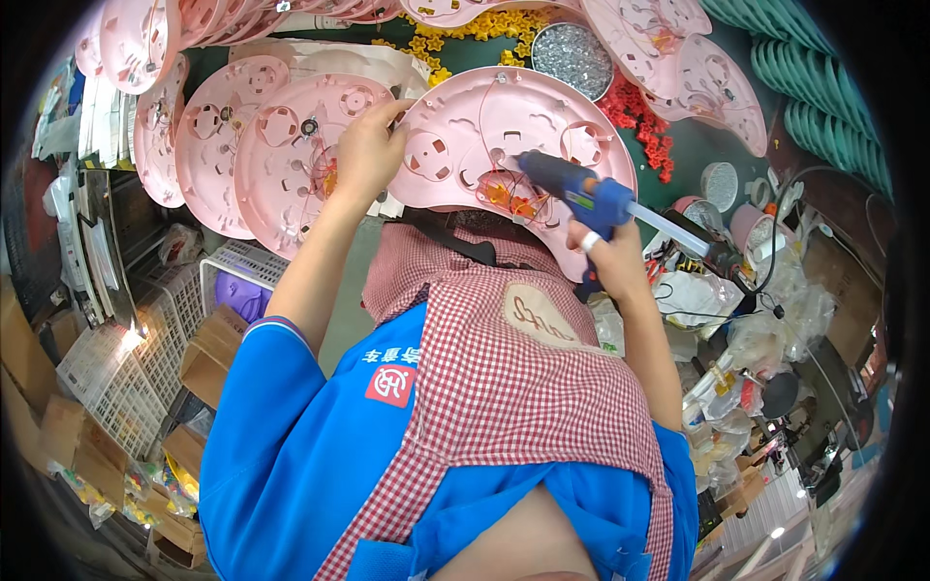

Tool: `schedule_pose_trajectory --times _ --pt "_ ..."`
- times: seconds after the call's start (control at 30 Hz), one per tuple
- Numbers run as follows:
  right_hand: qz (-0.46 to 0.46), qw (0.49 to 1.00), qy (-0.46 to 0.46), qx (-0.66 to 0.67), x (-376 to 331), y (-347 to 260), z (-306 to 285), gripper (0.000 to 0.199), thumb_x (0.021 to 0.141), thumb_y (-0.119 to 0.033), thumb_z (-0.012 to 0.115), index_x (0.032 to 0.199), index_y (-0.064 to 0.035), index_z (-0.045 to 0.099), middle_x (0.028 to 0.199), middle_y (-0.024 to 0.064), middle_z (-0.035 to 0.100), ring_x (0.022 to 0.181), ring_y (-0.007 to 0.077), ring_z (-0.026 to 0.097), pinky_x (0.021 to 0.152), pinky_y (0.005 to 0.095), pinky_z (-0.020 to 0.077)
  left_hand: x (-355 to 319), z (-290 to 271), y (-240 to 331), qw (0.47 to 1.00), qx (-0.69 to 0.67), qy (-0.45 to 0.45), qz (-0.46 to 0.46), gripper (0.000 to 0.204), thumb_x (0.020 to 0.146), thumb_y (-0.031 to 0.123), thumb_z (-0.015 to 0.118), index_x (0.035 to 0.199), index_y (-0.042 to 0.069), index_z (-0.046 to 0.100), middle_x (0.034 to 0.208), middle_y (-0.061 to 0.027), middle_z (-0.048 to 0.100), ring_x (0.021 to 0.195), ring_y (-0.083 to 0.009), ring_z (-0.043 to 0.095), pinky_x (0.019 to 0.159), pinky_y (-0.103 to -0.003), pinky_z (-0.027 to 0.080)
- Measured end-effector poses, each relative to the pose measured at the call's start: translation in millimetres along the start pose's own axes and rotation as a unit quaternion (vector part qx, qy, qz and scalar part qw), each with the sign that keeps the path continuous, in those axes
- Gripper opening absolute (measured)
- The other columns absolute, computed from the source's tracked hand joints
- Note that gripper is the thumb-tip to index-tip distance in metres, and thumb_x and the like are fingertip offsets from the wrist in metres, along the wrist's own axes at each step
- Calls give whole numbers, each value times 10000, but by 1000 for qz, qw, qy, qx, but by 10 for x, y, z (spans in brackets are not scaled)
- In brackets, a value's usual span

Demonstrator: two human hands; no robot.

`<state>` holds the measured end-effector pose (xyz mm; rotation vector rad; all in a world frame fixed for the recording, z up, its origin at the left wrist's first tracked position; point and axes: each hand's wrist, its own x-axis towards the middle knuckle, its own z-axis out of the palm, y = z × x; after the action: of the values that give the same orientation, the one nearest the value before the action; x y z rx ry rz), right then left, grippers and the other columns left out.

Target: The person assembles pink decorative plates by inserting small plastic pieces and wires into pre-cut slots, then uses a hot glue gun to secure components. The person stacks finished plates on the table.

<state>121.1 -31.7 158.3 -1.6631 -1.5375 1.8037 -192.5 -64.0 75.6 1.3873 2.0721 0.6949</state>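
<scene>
A curved pink plastic shell [455, 107] lies before me, its moulded inner side up. Thin red wires and orange-red parts [518, 200] sit near its front edge. My left hand [371, 150] has its fingers bent round the shell's left rim. In my right hand [612, 259] is a blue and black glue gun [593, 197], its handle gripped and a ring on one finger. A pale glue stick [668, 229] sticks out of the gun's back. The dark nozzle points left, over the shell's middle; whether it touches the plastic cannot be made out.
More pink shells [228, 145] overlap at the left and others lie at the far right. Yellow star-shaped pieces [465, 34], a round tin of screws [572, 60] and red pieces [639, 121] lie beyond. Teal curved parts [804, 77] are stacked far right. A black cable [775, 237] hangs at right.
</scene>
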Motion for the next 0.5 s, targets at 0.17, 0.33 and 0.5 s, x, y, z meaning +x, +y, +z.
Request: schedule_pose_trajectory --times 0.17,0.33,0.5 --pt "38 994 52 -90 -19 40 -169 505 775 -181 689 1202 35 527 966 114 620 810 161 611 747 304 496 -13 10 55 999 -38 4 -18 289 793 110 603 1076 90 657 935 -113 658 762 -274 619 701 -362 488" --pt "5 997 38 -65 -366 177 -428 525 801 -132 675 1275 -6 489 973 86 613 815 167 600 740 291 480 -24 42 -14 998 -56 -6 -21 284 807 120 604 1086 98 657 930 -123 661 776 -277 634 696 -360 490" --pt "-31 948 91 -304 -391 129 -206 390 757 -324 687 945 17 650 636 173 600 567 262 575 576 389 462 -104 85 11 993 -118 1 -12 289 835 70 636 1123 65 654 914 -106 696 770 -97 621 694 -243 489"
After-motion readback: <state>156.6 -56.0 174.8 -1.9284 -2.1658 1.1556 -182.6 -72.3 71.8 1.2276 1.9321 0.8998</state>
